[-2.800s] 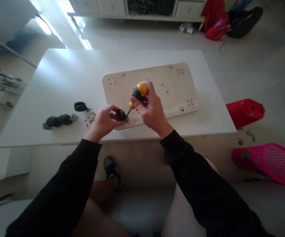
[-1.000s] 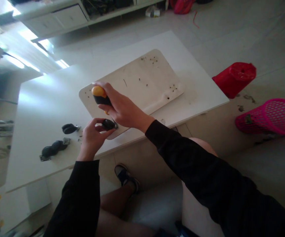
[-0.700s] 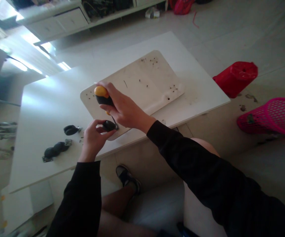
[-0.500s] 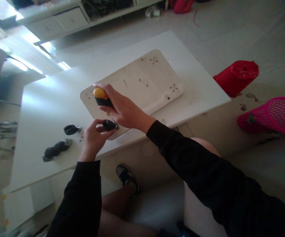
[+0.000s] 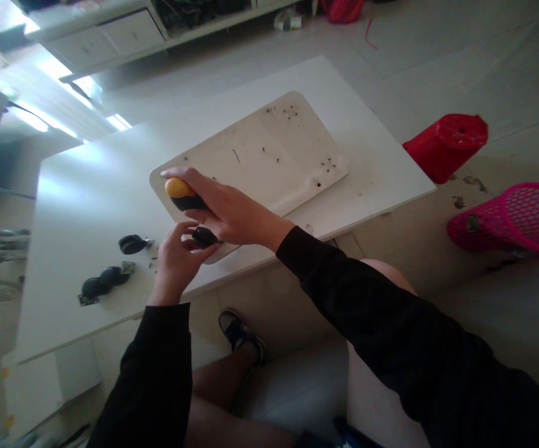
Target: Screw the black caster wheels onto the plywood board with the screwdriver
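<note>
Wrapped round the yellow-and-black handle of a screwdriver (image 5: 186,198), my right hand (image 5: 229,211) is closed above the near left corner of a pale board (image 5: 251,177). The screwdriver's tip is hidden behind that hand. Just below, my left hand (image 5: 176,258) pinches a black caster wheel (image 5: 204,237) at the same corner of the board. Further left on the white table lie another black caster (image 5: 132,244) and a pair of casters (image 5: 106,283) with metal plates. Small screws (image 5: 154,264) are scattered beside them. Groups of holes mark the board's right corners.
The white table (image 5: 78,186) carries the board. Beyond its right edge a red bin (image 5: 451,146) and a pink mesh basket (image 5: 507,218) lie on the floor. A white cabinet (image 5: 124,37) with drawers stands at the back. My legs are below the near edge.
My right hand and the screwdriver handle have shifted slightly left and down, with the handle tilted more. My left hand stays on the caster.
</note>
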The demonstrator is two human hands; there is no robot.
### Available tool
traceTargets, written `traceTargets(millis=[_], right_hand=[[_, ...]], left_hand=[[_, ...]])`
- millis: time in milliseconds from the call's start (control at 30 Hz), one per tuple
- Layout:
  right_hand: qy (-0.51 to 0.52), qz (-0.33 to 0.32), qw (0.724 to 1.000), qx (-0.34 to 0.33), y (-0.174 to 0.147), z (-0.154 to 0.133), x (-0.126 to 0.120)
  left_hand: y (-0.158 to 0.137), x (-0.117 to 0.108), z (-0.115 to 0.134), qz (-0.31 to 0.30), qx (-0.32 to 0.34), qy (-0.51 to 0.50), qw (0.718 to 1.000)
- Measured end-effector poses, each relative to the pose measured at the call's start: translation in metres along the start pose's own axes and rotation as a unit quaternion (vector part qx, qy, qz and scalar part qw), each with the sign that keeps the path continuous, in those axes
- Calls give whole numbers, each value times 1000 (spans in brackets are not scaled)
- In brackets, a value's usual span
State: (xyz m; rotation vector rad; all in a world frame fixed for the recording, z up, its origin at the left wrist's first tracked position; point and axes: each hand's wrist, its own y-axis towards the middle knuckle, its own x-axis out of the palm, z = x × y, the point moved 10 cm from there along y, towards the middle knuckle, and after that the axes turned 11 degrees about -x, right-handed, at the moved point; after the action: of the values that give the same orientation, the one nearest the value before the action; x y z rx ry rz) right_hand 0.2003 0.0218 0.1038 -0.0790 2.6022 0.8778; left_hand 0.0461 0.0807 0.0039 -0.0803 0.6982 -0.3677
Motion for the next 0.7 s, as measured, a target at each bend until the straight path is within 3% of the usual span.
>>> traceTargets(millis=[167, 367, 533, 700], right_hand=[[32, -24, 996, -78, 1, -14, 7], [13, -57, 996, -74, 1, -15, 12], [-70, -17, 995, -70, 6, -13, 1], [-94, 10, 994, -49, 5, -17, -4]], left_hand=[[-1, -2, 2, -3, 19, 35, 999], [-3, -6, 8, 8, 42, 70, 997], [-5, -16, 7, 31, 68, 96, 993], [-10, -16, 16, 16, 96, 106, 990]])
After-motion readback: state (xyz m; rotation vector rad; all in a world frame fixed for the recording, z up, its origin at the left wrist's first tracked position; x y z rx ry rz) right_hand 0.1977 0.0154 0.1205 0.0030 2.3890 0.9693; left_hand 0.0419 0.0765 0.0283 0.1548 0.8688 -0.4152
